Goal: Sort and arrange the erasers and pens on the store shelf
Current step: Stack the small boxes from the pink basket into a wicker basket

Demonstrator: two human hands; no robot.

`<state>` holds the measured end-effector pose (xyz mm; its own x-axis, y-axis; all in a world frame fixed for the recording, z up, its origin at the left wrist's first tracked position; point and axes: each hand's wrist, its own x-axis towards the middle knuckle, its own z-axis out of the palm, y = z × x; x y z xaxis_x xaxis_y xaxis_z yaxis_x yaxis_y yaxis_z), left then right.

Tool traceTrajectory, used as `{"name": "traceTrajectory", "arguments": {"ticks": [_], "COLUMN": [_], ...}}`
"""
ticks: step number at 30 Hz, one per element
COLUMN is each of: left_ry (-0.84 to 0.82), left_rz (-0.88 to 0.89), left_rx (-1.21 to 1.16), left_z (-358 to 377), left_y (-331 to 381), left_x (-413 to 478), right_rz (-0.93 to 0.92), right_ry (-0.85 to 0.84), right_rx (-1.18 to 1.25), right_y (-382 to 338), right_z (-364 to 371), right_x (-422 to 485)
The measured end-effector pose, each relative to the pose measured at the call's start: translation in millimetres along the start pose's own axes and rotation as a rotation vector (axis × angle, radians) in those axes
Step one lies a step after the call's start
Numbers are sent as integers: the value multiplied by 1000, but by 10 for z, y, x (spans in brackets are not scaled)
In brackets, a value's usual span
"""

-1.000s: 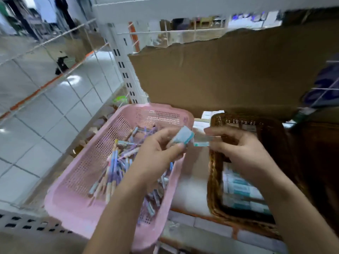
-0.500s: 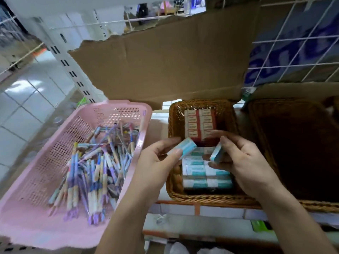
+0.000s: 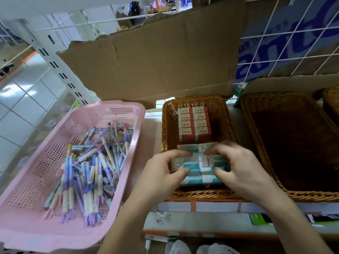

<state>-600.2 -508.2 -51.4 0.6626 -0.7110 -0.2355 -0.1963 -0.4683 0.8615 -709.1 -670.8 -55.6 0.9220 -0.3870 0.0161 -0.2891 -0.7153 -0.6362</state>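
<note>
Both hands are reaching into the small wicker basket (image 3: 167, 129) sitting on the shelf (image 3: 205, 207) in the middle of the scene. The left hand (image 3: 162, 174) is curling over the teal-and-white erasers (image 3: 199, 177) at the near end of that basket, its thumb and fingers pinching the left side of the block. The right hand (image 3: 240, 168) is doing the same from the right, fingers bent and pressing down on the top erasers, thumb tucked against their near edge. Whether either hand is gripping one single eraser is hard to tell, as the fingers are covering them. At the far end of the same basket, the red 2B erasers (image 3: 194, 123) are lying in two neat columns, just beside the teal ones. To the left, a pink plastic basket (image 3: 27, 182) is holding a loose jumble of pens (image 3: 89, 171). To the right, a larger wicker basket (image 3: 291, 143) is standing just beside the small one. A torn cardboard sheet (image 3: 156, 57) is leaning behind them.
</note>
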Motion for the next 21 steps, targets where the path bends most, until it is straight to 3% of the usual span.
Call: {"name": "traceTrajectory", "arguments": {"ticks": [7,15,21], "left_ry": [22,60,65], "left_rz": [261,269,220], "left_rx": [637,830,940], "left_z": [91,152,179], "left_y": [-7,5,48], "left_x": [-5,8,31], "right_rz": [22,-49,20], "right_ry": [-74,-133,-126], "right_rx": [-160,-233,-299], "right_y": [50,75,78], "right_z": [-21,53,99], "right_x": [-82,-88,-56]}}
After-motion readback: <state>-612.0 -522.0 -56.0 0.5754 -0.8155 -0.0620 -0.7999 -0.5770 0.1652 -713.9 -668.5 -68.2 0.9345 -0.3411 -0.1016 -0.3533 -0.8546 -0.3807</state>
